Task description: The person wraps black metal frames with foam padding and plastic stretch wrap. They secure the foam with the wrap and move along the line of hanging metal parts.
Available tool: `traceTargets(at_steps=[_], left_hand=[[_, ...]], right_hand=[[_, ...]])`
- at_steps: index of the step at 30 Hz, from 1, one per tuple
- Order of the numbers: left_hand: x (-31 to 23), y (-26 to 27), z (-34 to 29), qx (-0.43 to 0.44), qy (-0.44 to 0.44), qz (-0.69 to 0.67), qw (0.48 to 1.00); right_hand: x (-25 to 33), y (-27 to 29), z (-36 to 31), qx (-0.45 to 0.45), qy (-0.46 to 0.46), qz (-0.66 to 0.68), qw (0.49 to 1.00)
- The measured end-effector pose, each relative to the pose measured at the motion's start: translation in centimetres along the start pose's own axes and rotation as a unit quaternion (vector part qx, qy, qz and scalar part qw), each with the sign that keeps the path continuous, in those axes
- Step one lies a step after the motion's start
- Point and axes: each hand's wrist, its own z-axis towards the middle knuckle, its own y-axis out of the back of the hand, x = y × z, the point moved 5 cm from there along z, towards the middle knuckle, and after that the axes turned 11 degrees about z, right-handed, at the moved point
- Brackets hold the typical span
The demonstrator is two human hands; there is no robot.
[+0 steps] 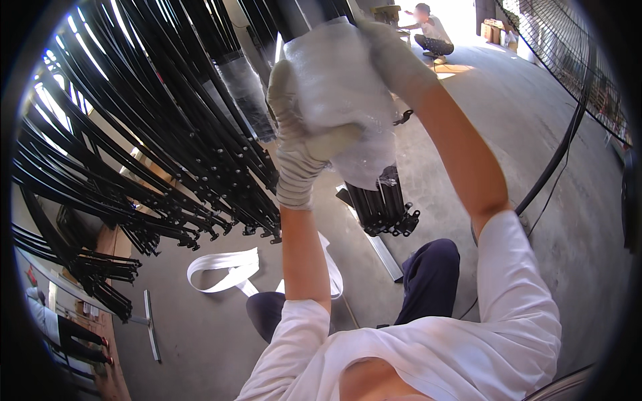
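In front of me a bundle of black metal rods [374, 208] is wrapped in cloudy clear plastic wrap [344, 80]. The bundle's lower ends stick out of the wrap and carry small fittings. My left hand [297, 150], in a pale glove with a striped cuff, grips the wrap from the left, its thumb lying across the front. On the right, higher up, my right hand [396, 61] is closed against the wrap's upper edge, also gloved. Its fingertips are partly hidden and slightly blurred.
Many long black rods [180, 147] hang in rows on the left. White strapping [231, 271] and a metal bar [384, 259] lie on the concrete floor [535, 227]. A large fan [568, 53] stands at right. One person [435, 33] squats far back; another [60, 327] stands lower left.
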Motion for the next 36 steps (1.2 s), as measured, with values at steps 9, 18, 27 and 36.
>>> traceTargets(at_steps=[9, 18, 27, 36], left_hand=[[1.1, -0.3, -0.4, -0.065, 0.085, -0.067, 0.992], [0.8, 6.0, 1.3, -0.303, 0.171, -0.102, 0.932], [1.3, 1.2, 7.6, 0.051, 0.090, 0.076, 0.992], [2.3, 1.5, 7.9, 0.045, 0.107, 0.096, 0.989]], right_hand=[[1.6, 3.1, -10.2, -0.082, -0.064, 0.639, 0.762], [4.7, 6.5, -11.0, -0.136, -0.093, 0.594, 0.787], [1.4, 5.2, -11.3, -0.112, -0.032, 0.532, 0.838], [4.2, -5.8, -12.2, -0.270, -0.099, 0.879, 0.381]])
